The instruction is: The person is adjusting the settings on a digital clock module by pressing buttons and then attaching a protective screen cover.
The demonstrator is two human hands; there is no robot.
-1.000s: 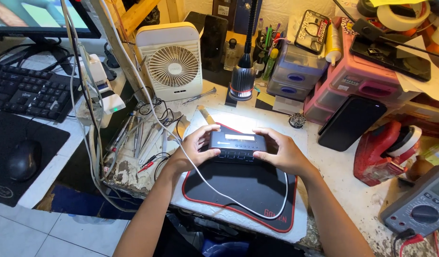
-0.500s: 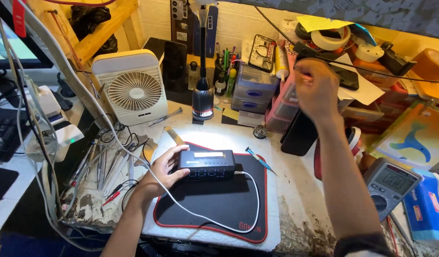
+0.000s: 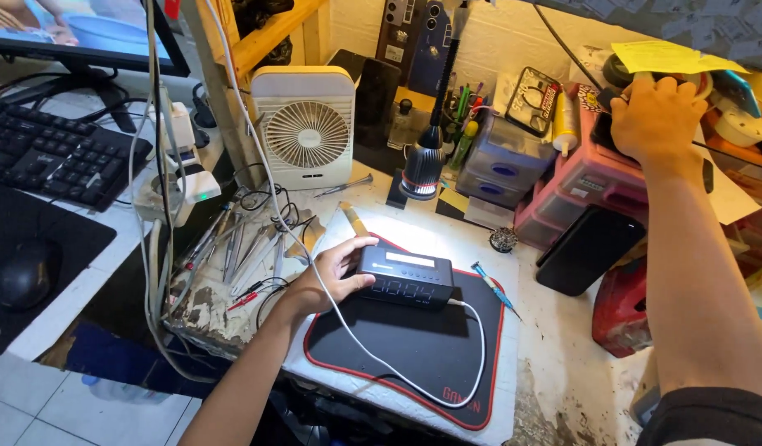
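Observation:
A small black box-shaped clock speaker with a lit digit display lies on a black mat with red edging. My left hand holds its left end, thumb on top. A white cable runs from its right end and loops over the mat. My right hand is stretched to the back right, resting on a dark flat object on top of the pink drawer unit; what the fingers grip is hidden.
A white desk fan stands at the back, a lit lamp head beside it. A dark phone leans by the drawers, a blue screwdriver lies on the mat's edge. Tweezers and tools lie left; keyboard and mouse far left.
My right hand left the clock speaker and reached up to the top of the pink drawers at the back right. My left hand stayed on the device. The view shifted.

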